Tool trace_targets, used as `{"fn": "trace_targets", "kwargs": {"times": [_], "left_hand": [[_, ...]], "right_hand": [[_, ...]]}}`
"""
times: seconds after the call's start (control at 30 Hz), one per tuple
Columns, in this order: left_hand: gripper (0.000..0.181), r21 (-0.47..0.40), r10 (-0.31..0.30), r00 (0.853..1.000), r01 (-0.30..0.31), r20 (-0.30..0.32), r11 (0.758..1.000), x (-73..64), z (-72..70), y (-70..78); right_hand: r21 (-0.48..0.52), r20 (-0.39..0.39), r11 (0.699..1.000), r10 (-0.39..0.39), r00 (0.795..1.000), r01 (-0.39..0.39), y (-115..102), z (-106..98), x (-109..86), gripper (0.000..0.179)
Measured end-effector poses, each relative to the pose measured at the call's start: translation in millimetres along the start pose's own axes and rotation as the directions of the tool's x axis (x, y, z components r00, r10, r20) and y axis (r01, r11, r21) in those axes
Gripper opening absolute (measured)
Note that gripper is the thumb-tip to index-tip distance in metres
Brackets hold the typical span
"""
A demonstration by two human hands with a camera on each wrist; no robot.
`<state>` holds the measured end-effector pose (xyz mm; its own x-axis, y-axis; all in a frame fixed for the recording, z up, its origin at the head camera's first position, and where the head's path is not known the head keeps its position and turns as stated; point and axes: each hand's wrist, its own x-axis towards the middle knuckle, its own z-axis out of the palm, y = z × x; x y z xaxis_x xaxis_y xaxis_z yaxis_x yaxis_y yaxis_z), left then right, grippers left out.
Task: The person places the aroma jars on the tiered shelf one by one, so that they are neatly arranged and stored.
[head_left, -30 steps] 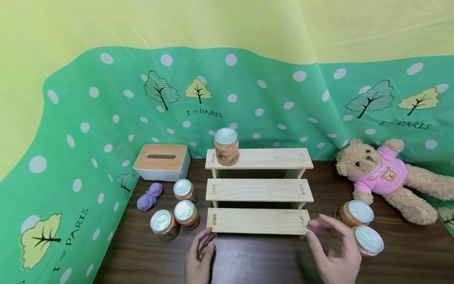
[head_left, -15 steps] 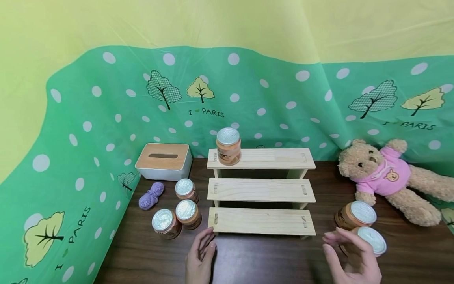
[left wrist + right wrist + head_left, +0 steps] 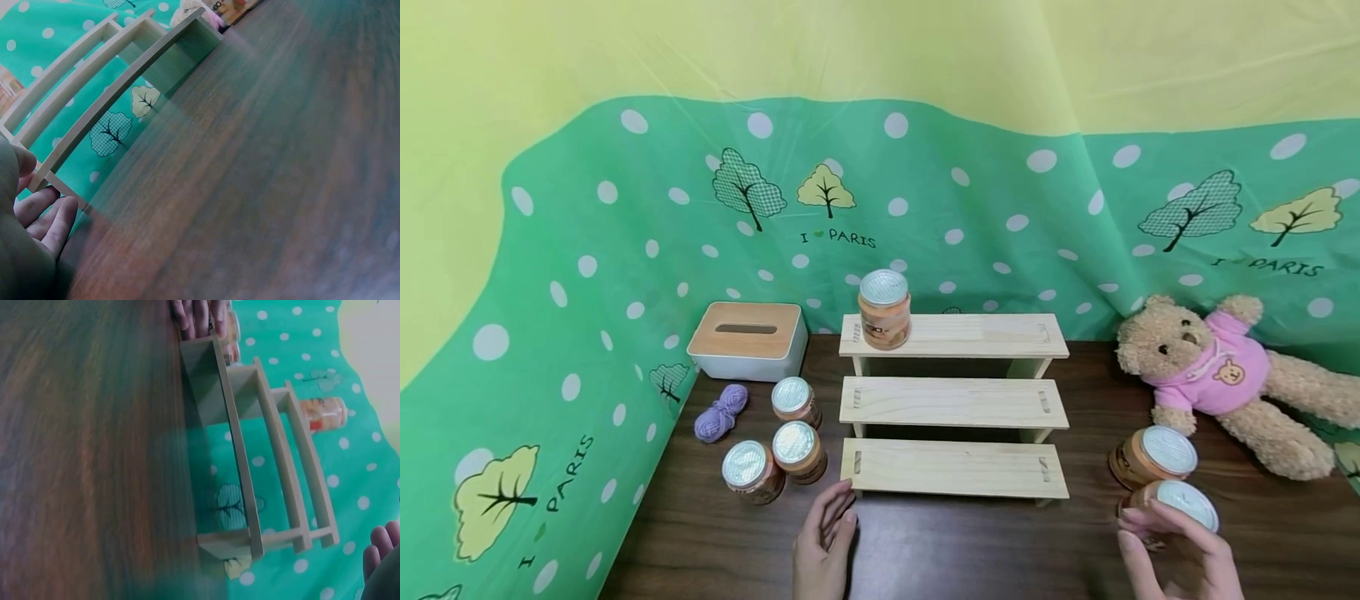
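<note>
A three-step wooden shelf (image 3: 953,468) stands on the dark table, one jar (image 3: 884,310) with a silvery lid upright at the left end of its top step. My left hand (image 3: 823,537) rests by the left end of the lowest step, fingertips right at its front corner; in the left wrist view these fingers (image 3: 59,228) lie against the step's end. On the right, my right hand (image 3: 1183,554) has loosely bent fingers with nothing between them. It overlaps the nearer of two right-hand jars (image 3: 1186,502); the other jar (image 3: 1157,457) stands just behind.
Three more jars (image 3: 800,452) are grouped left of the shelf. Behind them are a purple yarn skein (image 3: 721,412) and a tissue box (image 3: 747,342) with a wooden lid. A teddy bear (image 3: 1221,367) in pink lies at back right. Patterned cloth (image 3: 955,208) hangs behind everything.
My right hand has moved away from the shelf's right front corner, rightward and toward me, to the nearer right-hand jar. The left hand has stayed at the lowest step, and the jars have not moved.
</note>
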<state>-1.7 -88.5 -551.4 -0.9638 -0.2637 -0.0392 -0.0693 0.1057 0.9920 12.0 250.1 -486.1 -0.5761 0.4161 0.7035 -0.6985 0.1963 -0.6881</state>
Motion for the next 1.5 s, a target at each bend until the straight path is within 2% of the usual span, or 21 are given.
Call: {"fn": "trace_targets", "kwargs": {"times": [0.1, 0.2, 0.3, 0.4, 0.47, 0.53, 0.67, 0.9, 1.07, 1.13, 1.23, 1.33, 1.4, 1.5], "left_hand": [[0.033, 0.002, -0.009, 1.0, 0.009, 0.002, 1.0, -0.1, -0.1, 0.5], [0.033, 0.004, -0.013, 1.0, 0.013, -0.001, 1.0, -0.1, 0.2, 0.6], [0.033, 0.001, -0.008, 1.0, 0.008, 0.001, 1.0, 0.3, 0.7, 0.0], [0.033, 0.0, -0.005, 1.0, 0.005, 0.007, 1.0, 0.7, 0.9, -0.2], [0.033, -0.001, -0.007, 1.0, 0.007, 0.009, 1.0, 0.9, 0.7, -0.3], [0.034, -0.001, -0.013, 1.0, 0.013, 0.01, 1.0, 0.9, 0.3, -0.3], [0.034, 0.002, -0.027, 1.0, 0.027, 0.01, 1.0, 0.9, -0.1, -0.4], [0.034, 0.004, -0.04, 0.999, 0.04, 0.007, 0.999, 0.8, -0.2, -0.3], [0.034, 0.005, -0.031, 1.0, 0.03, 0.004, 1.0, 0.3, 0.1, 0.6], [0.034, 0.003, -0.022, 1.0, 0.022, 0.002, 1.0, 0.1, 0.2, 0.6], [0.033, 0.002, -0.007, 1.0, 0.007, -0.002, 1.0, -0.1, 0.3, 0.4], [0.033, 0.001, 0.012, 1.0, -0.012, -0.007, 1.0, 0.0, 0.5, -0.2], [0.032, -0.001, 0.025, 1.0, -0.025, -0.011, 1.0, 0.0, 0.5, -0.6], [0.032, -0.001, 0.031, 0.999, -0.031, -0.015, 1.0, 0.0, 0.5, -0.8]], "right_hand": [[0.027, -0.03, 1.0, -0.008, 1.0, 0.009, -0.5, -4.4, 0.7, 0.037], [0.008, -0.06, 1.0, -0.004, 0.998, 0.005, -2.0, -8.4, 1.2, 0.037], [-0.084, -0.077, 0.996, 0.023, 0.997, -0.03, -4.7, -15.5, 1.4, 0.04], [-0.213, -0.081, 0.974, 0.061, 0.995, -0.077, -7.0, -24.8, 2.0, 0.041], [-0.311, -0.076, 0.944, 0.091, 0.993, -0.111, -9.8, -29.6, 3.7, 0.041], [-0.414, -0.068, 0.899, 0.127, 0.99, -0.144, -12.8, -33.7, 7.5, 0.039], [-0.581, -0.063, 0.789, 0.202, 0.977, -0.2, -19.1, -39.6, 14.7, 0.039], [-0.642, -0.099, 0.743, 0.165, 0.981, -0.19, -12.8, -49.7, 15.2, 0.04], [-0.685, -0.158, 0.692, 0.164, 0.974, -0.228, -0.5, -57.3, 16.4, 0.038], [-0.705, -0.138, 0.682, 0.139, 0.981, -0.195, 5.0, -61.3, 15.0, 0.039], [-0.734, -0.065, 0.672, 0.072, 0.995, -0.097, 14.1, -68.9, 10.3, 0.045], [-0.749, -0.023, 0.661, 0.045, 0.999, -0.046, 21.7, -74.3, 7.1, 0.052], [-0.753, -0.041, 0.655, 0.054, 0.998, -0.066, 25.0, -74.8, 5.5, 0.051], [-0.743, -0.108, 0.657, 0.075, 0.991, -0.13, 28.7, -72.2, 4.4, 0.045]]}}
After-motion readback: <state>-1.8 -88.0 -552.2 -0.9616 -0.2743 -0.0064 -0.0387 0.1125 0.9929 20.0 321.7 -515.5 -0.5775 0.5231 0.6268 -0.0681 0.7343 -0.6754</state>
